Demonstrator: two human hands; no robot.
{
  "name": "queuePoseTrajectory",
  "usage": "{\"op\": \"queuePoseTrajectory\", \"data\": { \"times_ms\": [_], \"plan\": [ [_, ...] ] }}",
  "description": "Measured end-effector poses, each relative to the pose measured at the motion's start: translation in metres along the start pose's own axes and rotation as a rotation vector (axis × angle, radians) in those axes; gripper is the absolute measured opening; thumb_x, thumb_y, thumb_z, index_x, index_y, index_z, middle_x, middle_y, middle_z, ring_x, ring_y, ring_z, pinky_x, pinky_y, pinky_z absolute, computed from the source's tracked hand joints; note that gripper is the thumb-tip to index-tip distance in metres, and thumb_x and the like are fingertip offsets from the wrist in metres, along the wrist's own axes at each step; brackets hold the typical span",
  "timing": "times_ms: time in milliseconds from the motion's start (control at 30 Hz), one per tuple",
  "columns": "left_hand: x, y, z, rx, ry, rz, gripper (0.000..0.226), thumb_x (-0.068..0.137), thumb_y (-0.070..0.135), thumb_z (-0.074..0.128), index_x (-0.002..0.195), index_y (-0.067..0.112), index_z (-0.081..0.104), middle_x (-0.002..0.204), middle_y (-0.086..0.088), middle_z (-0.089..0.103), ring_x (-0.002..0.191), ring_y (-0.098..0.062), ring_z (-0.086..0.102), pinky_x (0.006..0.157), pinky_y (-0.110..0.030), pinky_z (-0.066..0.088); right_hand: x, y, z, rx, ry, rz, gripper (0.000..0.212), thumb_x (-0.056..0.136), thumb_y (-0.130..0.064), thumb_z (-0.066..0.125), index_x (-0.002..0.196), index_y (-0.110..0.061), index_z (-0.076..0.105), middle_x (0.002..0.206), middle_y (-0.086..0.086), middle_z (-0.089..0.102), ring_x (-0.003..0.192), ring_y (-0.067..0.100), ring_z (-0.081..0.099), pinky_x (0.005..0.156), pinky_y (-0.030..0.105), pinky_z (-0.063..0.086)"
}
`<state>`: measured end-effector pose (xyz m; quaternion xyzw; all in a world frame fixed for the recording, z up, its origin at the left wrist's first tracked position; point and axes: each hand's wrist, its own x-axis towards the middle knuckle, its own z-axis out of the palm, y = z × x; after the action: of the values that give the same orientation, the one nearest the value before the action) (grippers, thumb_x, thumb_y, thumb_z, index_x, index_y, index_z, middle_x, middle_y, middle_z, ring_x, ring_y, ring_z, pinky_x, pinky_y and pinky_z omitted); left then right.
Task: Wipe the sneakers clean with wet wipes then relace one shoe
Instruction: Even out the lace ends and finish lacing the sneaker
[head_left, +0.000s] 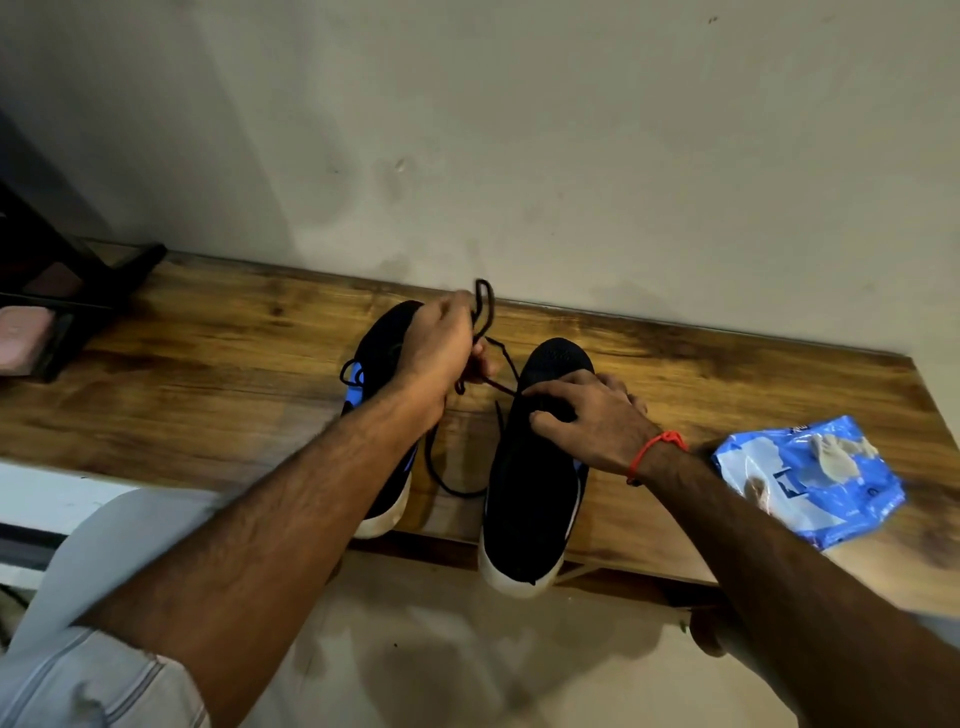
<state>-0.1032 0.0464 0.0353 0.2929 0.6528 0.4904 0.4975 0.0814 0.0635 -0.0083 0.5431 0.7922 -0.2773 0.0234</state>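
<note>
I have two black sneakers with white soles side by side on the wooden counter, toes toward the wall, heels at the front edge — the right sneaker overhangs it a little. My left hand is curled round a bunch of black lace, lifted above the left sneaker; a loop sticks up past the knuckles and a strand runs down across the gap to the right sneaker's eyelets. My right hand rests on that shoe's upper, fingers bent and pressing at the lace area; whether they actually pinch the lace I cannot tell.

The lace looks thin, limp and light; it will flop and twist, so I judge the stiff tip is the place to take hold for threading. The knit upper looks soft and should give under pressure, so the shoe likely needs steadying at the sides or tongue.

The blue and white wipes pack lies crumpled to the right, near my right wrist. Its printing is too blurred to read, and I see no readable brand on the shoes.
</note>
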Motion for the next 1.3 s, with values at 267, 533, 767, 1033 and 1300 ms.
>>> {"op": "queuePoseTrajectory", "data": {
  "times_ms": [267, 533, 767, 1033, 1300],
  "plan": [
    [-0.002, -0.044, 0.012, 0.871, -0.264, -0.189, 0.02, 0.108, 0.023, 0.043, 0.113, 0.006, 0.053, 0.071, -0.01, 0.064, 0.034, -0.012, 0.056, 0.036, -0.026, 0.049, 0.002, 0.001, 0.0, -0.014, -0.015, -0.028, 0.042, 0.092, -0.054, 0.048, 0.134, -0.053, 0.047, 0.149, -0.006, 0.038, 0.142, 0.03, 0.018, 0.111, 0.055, 0.021],
    [0.012, -0.073, 0.023, 1.168, -0.093, 0.012, 0.011, 0.101, 0.024, 0.054, 0.1, 0.013, 0.054, 0.089, -0.006, 0.059, 0.049, -0.02, 0.064, 0.038, -0.028, 0.048, 0.0, 0.008, 0.001, -0.02, -0.022, -0.067, 0.044, 0.094, -0.051, 0.048, 0.138, -0.05, 0.045, 0.146, -0.004, 0.039, 0.141, 0.03, 0.019, 0.114, 0.054, 0.023],
    [0.017, -0.079, 0.024, 1.193, -0.068, 0.019, 0.019, 0.103, 0.034, 0.051, 0.105, 0.015, 0.054, 0.084, 0.001, 0.055, 0.055, -0.016, 0.063, 0.044, -0.026, 0.044, -0.001, 0.015, 0.001, 0.008, -0.035, -0.086, 0.045, 0.095, -0.048, 0.049, 0.14, -0.046, 0.045, 0.146, -0.001, 0.04, 0.14, 0.031, 0.02, 0.114, 0.049, 0.026],
    [0.015, -0.085, 0.029, 1.359, -0.091, 0.116, 0.02, 0.1, 0.027, 0.057, 0.116, 0.016, 0.061, 0.119, -0.007, 0.06, 0.108, -0.027, 0.062, 0.076, -0.038, 0.048, 0.001, 0.02, -0.002, 0.154, -0.067, -0.172, 0.038, 0.098, -0.035, 0.055, 0.137, -0.034, 0.053, 0.139, -0.001, 0.048, 0.133, 0.017, 0.037, 0.114, 0.039, 0.032],
    [0.02, -0.048, 0.022, 1.306, 0.131, 0.488, 0.029, 0.105, 0.033, 0.048, 0.121, 0.013, 0.059, 0.121, -0.008, 0.061, 0.107, -0.026, 0.063, 0.084, -0.044, 0.056, 0.012, 0.036, -0.014, 0.804, 0.233, 0.109, 0.062, 0.076, 0.025, 0.029, 0.097, -0.016, 0.07, 0.108, 0.005, 0.068, 0.108, 0.023, 0.063, 0.08, 0.026, 0.049]
  ]
}}
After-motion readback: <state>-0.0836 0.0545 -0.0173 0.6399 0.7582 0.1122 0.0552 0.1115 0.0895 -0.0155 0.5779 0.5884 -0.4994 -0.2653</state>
